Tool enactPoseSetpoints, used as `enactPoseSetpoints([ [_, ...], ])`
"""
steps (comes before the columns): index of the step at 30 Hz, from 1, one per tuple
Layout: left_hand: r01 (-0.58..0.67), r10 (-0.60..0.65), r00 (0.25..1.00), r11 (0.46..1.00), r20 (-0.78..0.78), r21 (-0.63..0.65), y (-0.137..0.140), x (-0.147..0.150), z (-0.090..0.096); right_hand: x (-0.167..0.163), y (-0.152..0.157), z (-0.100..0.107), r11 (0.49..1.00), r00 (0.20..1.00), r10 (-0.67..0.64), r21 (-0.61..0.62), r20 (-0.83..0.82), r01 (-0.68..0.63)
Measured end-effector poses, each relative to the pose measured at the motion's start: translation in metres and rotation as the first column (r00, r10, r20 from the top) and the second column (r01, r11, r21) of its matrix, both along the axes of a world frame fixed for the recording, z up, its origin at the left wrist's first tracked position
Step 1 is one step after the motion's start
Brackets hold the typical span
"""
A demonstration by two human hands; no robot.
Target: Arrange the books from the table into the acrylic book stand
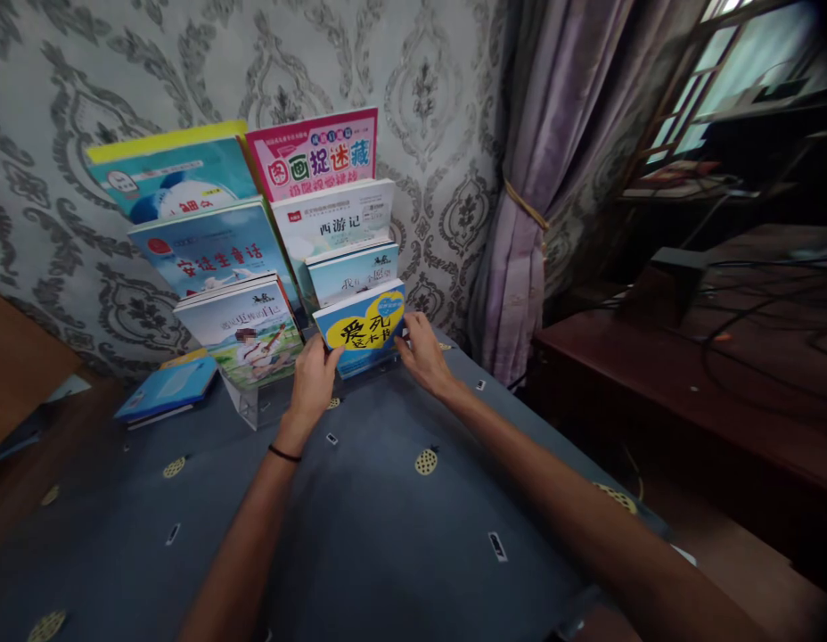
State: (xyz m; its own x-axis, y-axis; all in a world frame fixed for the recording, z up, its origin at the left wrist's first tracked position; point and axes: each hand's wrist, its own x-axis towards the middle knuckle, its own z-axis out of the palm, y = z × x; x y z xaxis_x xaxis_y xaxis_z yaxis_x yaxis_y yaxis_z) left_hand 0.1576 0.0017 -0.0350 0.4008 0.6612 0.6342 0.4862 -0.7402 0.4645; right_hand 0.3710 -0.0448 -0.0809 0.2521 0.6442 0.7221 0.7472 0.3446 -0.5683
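A blue book with a yellow heart point(364, 334) stands upright at the front right of a tiered clear book rack point(245, 406). My left hand point(315, 370) grips its left edge, thumb on the cover. On the opposite edge is my right hand point(421, 349), its fingers partly behind the book. Just behind it rises a light-blue book point(353, 270), then a white book point(337, 218) and a pink book point(313, 152). The left column holds a book with a guitar player point(253, 334), a blue fairy-tale book point(209, 245) and a teal book point(176, 183).
A small stack of blue books point(166, 390) lies left of the rack on the dark blue tablecloth point(373, 526). Patterned wallpaper point(427, 98) is close behind. A purple curtain point(520, 267) hangs at the right, near a dark red desk point(654, 374) with loose cables.
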Motion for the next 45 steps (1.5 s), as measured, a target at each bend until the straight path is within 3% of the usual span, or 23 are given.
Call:
enactPoseSetpoints([
  [4,-0.04,0.039,0.997,0.999,-0.061,-0.01,0.002,0.004,-0.006,-0.002,-0.004,-0.003,0.998,0.998,-0.053,-0.016,0.046,0.053],
  [7,-0.135,0.129,0.969,0.991,-0.212,-0.015,-0.003,0.008,-0.004,-0.003,-0.004,-0.004,0.995,0.993,-0.103,-0.006,0.055,0.104],
  [12,-0.361,0.347,0.78,0.929,-0.521,0.08,-0.021,0.018,0.008,-0.004,-0.005,-0.007,0.989,0.989,-0.147,0.003,0.033,0.147],
  [16,-0.426,0.423,0.673,0.892,-0.607,0.15,-0.033,0.024,0.015,-0.005,-0.005,-0.007,0.989,0.989,-0.149,0.007,0.003,0.149],
  [27,-0.441,0.437,0.671,0.885,-0.599,0.151,-0.029,0.031,0.016,-0.005,-0.004,-0.008,0.991,0.991,-0.125,-0.058,-0.04,0.123],
  [45,-0.433,0.419,0.696,0.893,-0.583,0.125,-0.02,0.026,0.01,-0.005,-0.004,-0.017,0.987,0.988,-0.153,-0.044,-0.018,0.152],
])
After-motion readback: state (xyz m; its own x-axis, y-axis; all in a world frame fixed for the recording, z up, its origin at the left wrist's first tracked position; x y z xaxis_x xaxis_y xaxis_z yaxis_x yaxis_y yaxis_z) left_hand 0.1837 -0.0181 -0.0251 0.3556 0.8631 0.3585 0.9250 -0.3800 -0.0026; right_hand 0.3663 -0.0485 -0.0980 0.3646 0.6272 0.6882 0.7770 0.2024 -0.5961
